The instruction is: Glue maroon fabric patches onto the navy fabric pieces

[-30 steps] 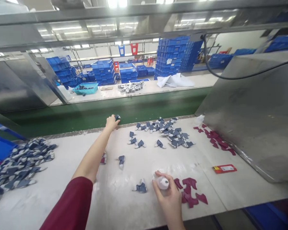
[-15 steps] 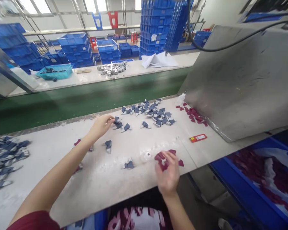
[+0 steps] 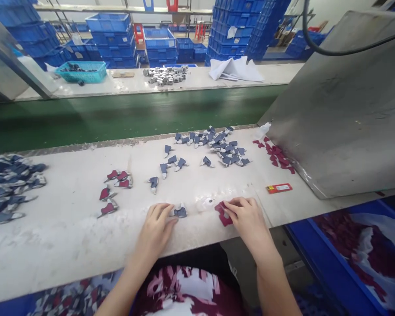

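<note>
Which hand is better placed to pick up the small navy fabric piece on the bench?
The left hand probably is: it lies open right beside the navy fabric piece, while the right hand is busy on a maroon piece farther away.

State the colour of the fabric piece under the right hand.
Maroon: the fabric piece under the right hand, best seen in the head view.

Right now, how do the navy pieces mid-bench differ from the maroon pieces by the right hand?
The navy pieces are dark blue with pale edges; the maroon pieces are deep red. The navy pieces look folded and raised; the maroon pieces lie flat under the right hand. Both are small cut shapes on the white bench.
</note>
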Demonstrator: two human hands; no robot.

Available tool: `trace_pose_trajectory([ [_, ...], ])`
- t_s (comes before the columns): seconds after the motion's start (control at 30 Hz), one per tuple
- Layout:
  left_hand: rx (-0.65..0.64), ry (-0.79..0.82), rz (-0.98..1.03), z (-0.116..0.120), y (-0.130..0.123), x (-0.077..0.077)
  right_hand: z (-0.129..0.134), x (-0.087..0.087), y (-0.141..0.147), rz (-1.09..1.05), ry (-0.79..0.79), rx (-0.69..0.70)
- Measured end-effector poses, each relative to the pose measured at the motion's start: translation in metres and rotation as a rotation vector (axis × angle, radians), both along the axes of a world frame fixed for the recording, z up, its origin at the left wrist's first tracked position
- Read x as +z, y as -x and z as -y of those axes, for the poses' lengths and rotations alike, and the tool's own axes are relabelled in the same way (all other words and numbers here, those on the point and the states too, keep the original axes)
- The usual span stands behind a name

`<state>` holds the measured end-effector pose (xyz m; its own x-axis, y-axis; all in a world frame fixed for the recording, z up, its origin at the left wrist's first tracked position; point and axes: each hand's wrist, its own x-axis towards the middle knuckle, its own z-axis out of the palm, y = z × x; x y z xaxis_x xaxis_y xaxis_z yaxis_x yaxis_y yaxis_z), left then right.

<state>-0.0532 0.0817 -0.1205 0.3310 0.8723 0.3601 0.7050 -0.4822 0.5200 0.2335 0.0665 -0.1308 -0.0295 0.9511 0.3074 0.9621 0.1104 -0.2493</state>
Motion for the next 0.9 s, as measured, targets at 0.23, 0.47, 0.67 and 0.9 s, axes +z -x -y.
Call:
trace_pose_trajectory([
  [0.23,0.099,-0.002,0.101,0.004,-0.012,-0.018,-0.007,0.006,0.009,0.299,0.085,0.11],
  [0.47,0.143,0.268,0.445,0.014,-0.018,-0.01,-0.003,0.012,-0.003,-0.064,0.004,0.037],
  [0.67,0.272,0.675,0.96,0.022,-0.035,-0.002,0.041,0.029,0.03,-0.787,0.182,-0.229],
  [0.9,0.342,0.765,1.067,0.022,-0.037,0.001,0.043,0.029,0.105,-1.184,0.123,-0.121],
])
